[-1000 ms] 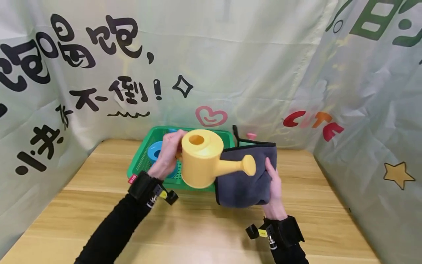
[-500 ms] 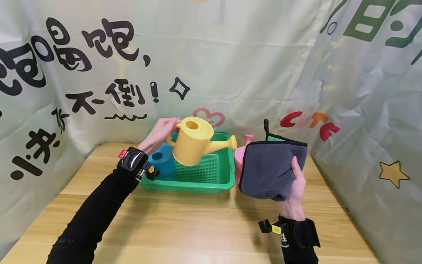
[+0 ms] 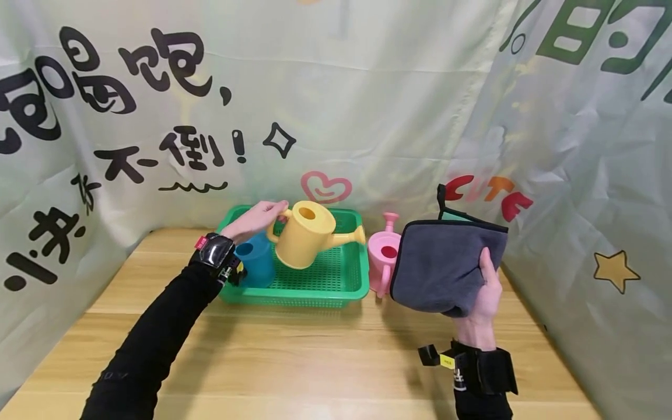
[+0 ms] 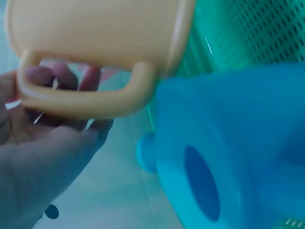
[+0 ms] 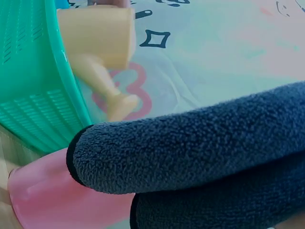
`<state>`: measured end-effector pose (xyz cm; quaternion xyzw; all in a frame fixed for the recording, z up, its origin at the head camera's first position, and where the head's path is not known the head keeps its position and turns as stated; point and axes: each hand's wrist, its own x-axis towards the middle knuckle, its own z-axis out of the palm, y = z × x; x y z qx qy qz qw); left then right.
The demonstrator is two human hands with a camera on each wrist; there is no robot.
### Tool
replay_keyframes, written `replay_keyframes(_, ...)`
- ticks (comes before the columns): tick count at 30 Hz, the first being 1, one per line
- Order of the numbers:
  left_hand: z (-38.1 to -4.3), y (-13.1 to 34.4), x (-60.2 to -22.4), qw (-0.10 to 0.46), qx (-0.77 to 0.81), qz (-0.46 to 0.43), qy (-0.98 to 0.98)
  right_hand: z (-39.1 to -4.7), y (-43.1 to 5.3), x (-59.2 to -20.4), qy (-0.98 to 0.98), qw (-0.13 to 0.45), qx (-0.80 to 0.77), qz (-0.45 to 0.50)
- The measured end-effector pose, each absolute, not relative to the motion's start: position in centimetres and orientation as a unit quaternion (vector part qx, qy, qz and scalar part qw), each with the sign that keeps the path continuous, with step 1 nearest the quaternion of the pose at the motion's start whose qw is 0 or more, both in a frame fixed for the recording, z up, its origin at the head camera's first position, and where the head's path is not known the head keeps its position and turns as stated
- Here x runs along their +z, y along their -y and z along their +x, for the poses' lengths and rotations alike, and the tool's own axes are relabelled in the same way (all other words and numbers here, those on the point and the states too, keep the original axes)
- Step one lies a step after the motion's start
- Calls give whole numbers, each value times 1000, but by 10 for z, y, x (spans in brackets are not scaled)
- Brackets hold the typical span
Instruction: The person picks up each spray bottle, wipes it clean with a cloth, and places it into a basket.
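Note:
My left hand (image 3: 257, 220) grips the handle of a yellow watering can (image 3: 304, 234), its fingers curled through the loop in the left wrist view. The can hangs over the green basket (image 3: 362, 274), tilted, with its spout to the right. Inside the basket at the left stands a blue watering can (image 4: 224, 143), close under the left hand. My right hand (image 3: 485, 294) holds a folded dark grey cloth (image 3: 443, 265) with black edging, thumb on the front; its other fingers are hidden behind. A green layer shows at the cloth's top, beside a black hanging loop.
A pink watering can (image 3: 382, 256) stands on the wooden table (image 3: 315, 350) between the basket and the cloth, partly covered by the cloth in the right wrist view. A printed fabric backdrop (image 3: 367, 116) closes off the back and sides.
The left hand has moved the yellow watering can back, from in front of the basket to over it. The right hand has carried the cloth to the right, uncovering the pink watering can.

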<state>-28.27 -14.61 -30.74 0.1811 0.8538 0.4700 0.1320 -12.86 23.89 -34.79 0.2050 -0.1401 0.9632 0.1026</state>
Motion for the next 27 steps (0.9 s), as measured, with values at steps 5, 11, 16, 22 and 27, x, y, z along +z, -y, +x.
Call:
replay_keyframes(5, -286, 143, -315, 156, 438, 206, -861, -128, -237, -346, 150, 100, 963, 199)
replay_keyframes(11, -292, 136, -325, 166, 369, 229, -885, -128, -235, -345, 143, 95, 965, 199)
replay_keyframes(16, -296, 128, -329, 142, 279, 229, -922, -128, -234, -345, 148, 78, 964, 207)
replay_keyframes(22, -296, 117, -333, 148, 138, 191, -960, -127, -235, -347, 150, 90, 968, 178)
replay_keyframes(27, -292, 107, -337, 131, 73, 159, -976, -127, -236, -349, 152, 87, 971, 164)
